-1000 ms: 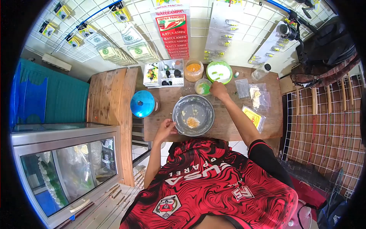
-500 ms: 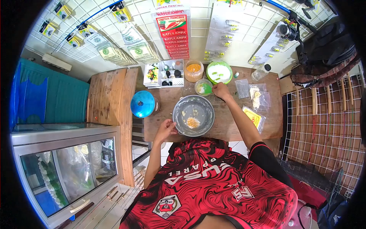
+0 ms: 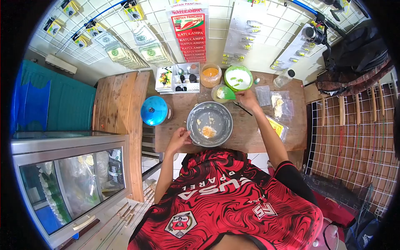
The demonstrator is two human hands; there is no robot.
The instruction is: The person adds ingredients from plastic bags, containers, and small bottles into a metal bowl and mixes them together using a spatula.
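Observation:
My left hand (image 3: 179,140) pinches the left rim of a grey bowl (image 3: 225,125). Inside the bowl lies a small heap of orange and whitish crumbs (image 3: 208,132), with some pale bits beside it. In my right hand (image 3: 247,101) is a green scoop (image 3: 228,93), held by its handle end. Pale material shows on the scoop, which is over a small clear tub (image 3: 215,98) behind the bowl. Just beyond stand a green basin (image 3: 249,84) of white powder and a clear jar (image 3: 211,78) of orange powder.
A blue-lidded jar (image 3: 154,110) stands left of the bowl. At the back is a white box (image 3: 192,87) of small bottles. A dark stick (image 3: 242,109) lies below my right hand. Plastic packets (image 3: 278,104) and a dark-capped bottle (image 3: 284,78) are on the right.
My right hand has shifted slightly right with the scoop, which sits a little higher over the tub. More of the dark stick shows. My left hand stays at the bowl's rim.

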